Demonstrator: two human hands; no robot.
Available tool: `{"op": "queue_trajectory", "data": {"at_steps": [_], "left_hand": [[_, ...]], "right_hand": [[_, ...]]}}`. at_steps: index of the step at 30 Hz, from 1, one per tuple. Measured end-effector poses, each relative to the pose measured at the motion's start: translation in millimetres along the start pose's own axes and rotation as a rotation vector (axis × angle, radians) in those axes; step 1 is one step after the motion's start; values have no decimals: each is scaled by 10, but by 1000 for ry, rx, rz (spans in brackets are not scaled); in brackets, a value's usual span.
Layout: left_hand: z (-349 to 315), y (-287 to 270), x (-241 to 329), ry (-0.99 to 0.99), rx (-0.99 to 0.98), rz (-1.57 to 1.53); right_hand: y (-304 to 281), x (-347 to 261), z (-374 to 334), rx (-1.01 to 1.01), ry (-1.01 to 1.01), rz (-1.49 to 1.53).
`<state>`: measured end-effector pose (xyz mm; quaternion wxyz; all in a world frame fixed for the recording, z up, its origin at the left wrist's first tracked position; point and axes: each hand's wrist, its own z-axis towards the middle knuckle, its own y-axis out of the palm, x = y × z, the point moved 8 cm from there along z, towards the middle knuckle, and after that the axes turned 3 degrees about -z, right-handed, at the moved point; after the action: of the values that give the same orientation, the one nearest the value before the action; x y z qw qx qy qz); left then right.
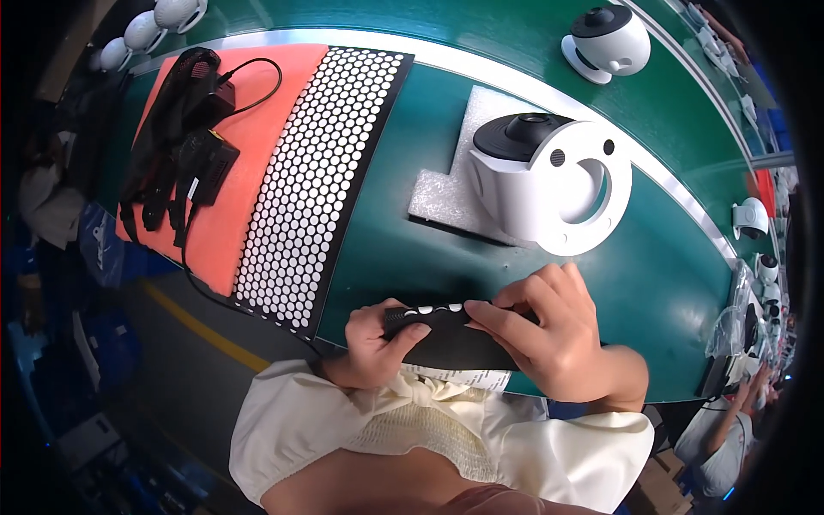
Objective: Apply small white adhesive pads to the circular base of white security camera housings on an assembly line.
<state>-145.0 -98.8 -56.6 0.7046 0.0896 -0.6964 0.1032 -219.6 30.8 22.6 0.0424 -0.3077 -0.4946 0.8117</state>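
Observation:
Close to my body, my left hand grips one end of a bent black sheet with white round dots along its upper edge. White printed paper shows under it. Thumb and forefinger of my right hand are closed at the sheet's upper edge beside the dots; whether a dot is between them I cannot make out. Beyond my hands, a white camera-like device with a black lens part lies on its side on a grey foam pad. Its ring-shaped base faces me, with two dark round pads on it.
To the left lies a black sheet covered in white dots, beside a salmon-coloured foam sheet bearing black power adapters and cables. Another white device stands behind the bench's raised pale edge. A person is at the right.

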Motion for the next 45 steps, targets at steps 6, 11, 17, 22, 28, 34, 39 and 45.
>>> {"op": "queue_trajectory", "data": {"at_steps": [6,11,17,22,28,34,39,45], "left_hand": [[-2,-10,45,6,27,40],[0,-4,45,44,40,88],[0,1,25,55,27,93],[-23,-22,-5,30,37,124],[-39,-16,-18,41,35,151],[-54,-28,-25,20,50,127],[-64,-23,-11,17,50,104],[-59,-3,-21,17,64,110]], "right_hand": [[37,-40,-64,67,-95,41],[-114,37,-21,96,-127,199],[-441,617,28,201,360,403],[-409,642,23,146,367,454],[-412,633,6,236,338,421],[-447,553,0,201,232,314],[-436,71,-78,220,-129,-565],[-392,170,-244,273,-139,-554]]}}
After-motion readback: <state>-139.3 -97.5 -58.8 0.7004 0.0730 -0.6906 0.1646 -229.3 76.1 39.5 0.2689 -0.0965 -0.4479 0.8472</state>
